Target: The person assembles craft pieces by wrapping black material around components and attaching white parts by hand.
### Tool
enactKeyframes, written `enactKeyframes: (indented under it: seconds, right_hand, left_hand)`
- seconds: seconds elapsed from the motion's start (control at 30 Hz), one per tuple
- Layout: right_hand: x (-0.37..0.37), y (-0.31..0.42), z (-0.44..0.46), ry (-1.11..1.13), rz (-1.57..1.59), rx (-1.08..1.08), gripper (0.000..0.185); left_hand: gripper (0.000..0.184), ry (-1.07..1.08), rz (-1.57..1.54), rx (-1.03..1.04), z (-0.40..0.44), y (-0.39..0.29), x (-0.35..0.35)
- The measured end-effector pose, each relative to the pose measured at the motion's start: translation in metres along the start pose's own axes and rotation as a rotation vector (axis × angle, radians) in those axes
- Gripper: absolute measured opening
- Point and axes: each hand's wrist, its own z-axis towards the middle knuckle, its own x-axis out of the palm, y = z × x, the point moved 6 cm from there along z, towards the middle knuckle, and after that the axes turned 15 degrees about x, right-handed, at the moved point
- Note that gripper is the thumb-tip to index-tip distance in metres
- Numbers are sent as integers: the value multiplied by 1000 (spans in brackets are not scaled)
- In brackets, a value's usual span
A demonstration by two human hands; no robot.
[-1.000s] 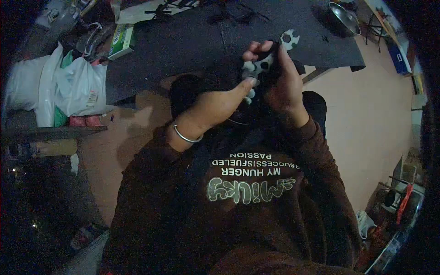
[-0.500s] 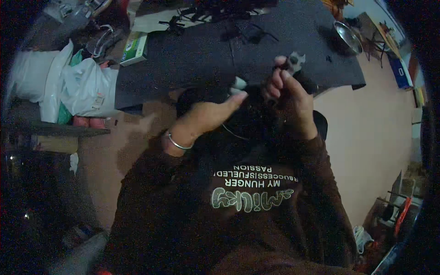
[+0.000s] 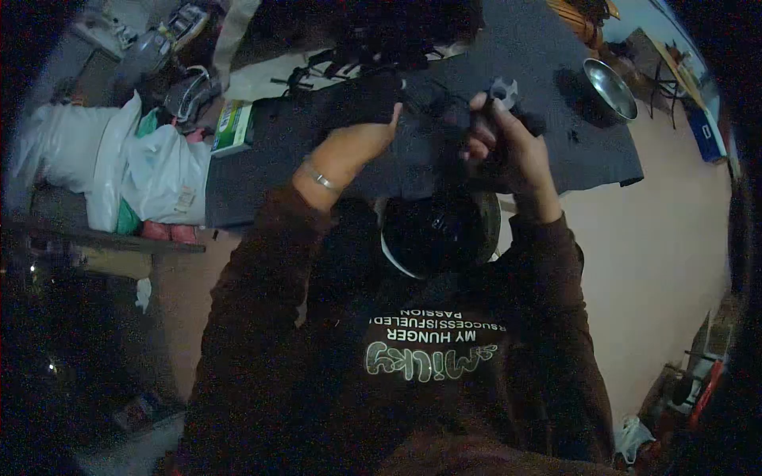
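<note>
In the head view my right hand is closed around a small grey piece with a notched, claw-like end, which sticks out past the thumb and fingers. A dark part seems to lie along it, too dim to name. My left hand, with a metal band at the wrist, reaches over the dark table. Its thumb points away from me; the fingers are lost in shadow, and what they hold, if anything, does not show. Close to my body, below the hands, is a round pale-rimmed container with dark contents.
Black spindly parts are heaped along the far side of the dark-covered table. A metal bowl lies at right. A green-and-white box and white plastic bags are at left.
My left hand has moved forward over the table, and the pale object near its fingertips no longer shows. My right hand keeps the grey piece. The view has shifted, revealing the round container.
</note>
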Motion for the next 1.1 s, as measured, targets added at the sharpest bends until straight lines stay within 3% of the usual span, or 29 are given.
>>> enactKeyframes:
  seconds: [0.03,0.17,0.23,0.27,0.33,0.37,0.43,0.5,0.53,0.6,0.63,0.67,0.7,0.73,0.8,0.83,0.9,0.97,1.03,1.1]
  right_hand:
    - [5,-6,4,290,409,62,33]
    - [11,3,2,416,524,78,27]
    - [-1,20,-9,-142,-264,-126,26]
    - [5,19,-11,-129,-262,-128,26]
    - [28,27,-22,-50,-626,-399,24]
    - [36,27,-25,-35,-690,-554,22]
    - [43,24,-29,-32,-776,-588,20]
    - [47,21,-30,-33,-864,-621,17]
    - [45,20,-32,-117,-890,-682,15]
    - [47,23,-39,-205,-916,-750,14]
    - [43,24,-37,-218,-673,-532,13]
    - [36,18,-34,-226,-429,-314,12]
    - [36,16,-33,-228,-428,-317,12]
    - [36,14,-32,-233,-467,-373,11]
    - [36,14,-32,-236,-504,-426,11]
    - [40,16,-33,-202,-579,-490,10]
    - [43,18,-36,-170,-652,-555,9]
    - [47,24,-43,-140,-743,-696,9]
    - [43,25,-45,-180,-708,-650,10]
    - [37,24,-43,-218,-673,-604,12]
  left_hand:
    - [40,18,-31,-37,4,2,3]
    - [37,-77,-37,-4,-18,-22,-24]
    - [37,-119,-24,-13,-25,-35,-45]
    - [36,-179,-173,1,-27,-43,-55]
    - [35,-241,-315,8,-30,-56,-67]
    - [33,-190,-419,-120,-33,-54,-64]
    - [30,-139,-526,-250,-37,-47,-55]
    - [28,-262,-361,200,-31,-61,-63]
    - [28,-263,-360,200,-32,-64,-65]
    - [22,-124,-749,-137,-38,-59,-52]
    - [22,-125,-748,-131,-39,-59,-48]
    - [26,-271,-771,-36,-39,-58,-48]
    - [30,-416,-791,60,-40,-60,-53]
    - [30,-417,-790,62,-40,-62,-53]
    - [36,-105,-781,-254,-46,-60,-34]
    - [36,-103,-779,-258,-45,-66,-40]
    - [42,22,-621,-489,-51,-68,-45]
    - [44,-47,-646,-438,-53,-64,-40]
    - [46,-112,-672,-389,-50,-70,-48]
    - [45,165,-529,-700,-57,-76,-58]
